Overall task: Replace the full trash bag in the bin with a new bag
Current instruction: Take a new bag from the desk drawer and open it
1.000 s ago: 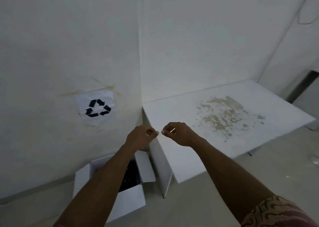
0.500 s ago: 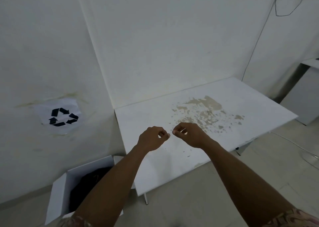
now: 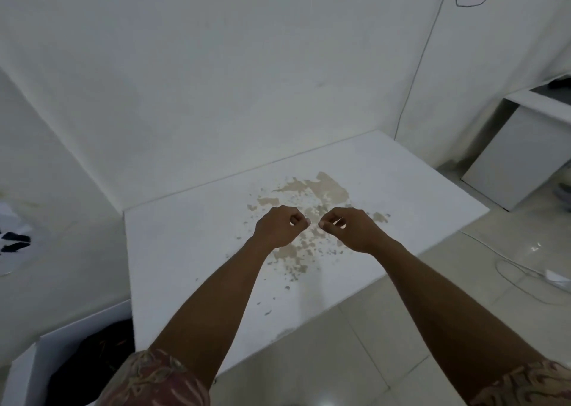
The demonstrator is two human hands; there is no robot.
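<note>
Head view, A asks: Where is the bin?
B: Bottom left corner, just beside the table. The full black bag is still inside.
A: And the hands?
B: The left hand and right hand hang over the table. Fingers curled in, thumbs touching fingertips. I see nothing in them.
A: What's next?
B: I think they must reach down and lift the bag out.
A: What changed?
B: The view swung right. The bin slid to the corner. The hands kept their shape.
</note>
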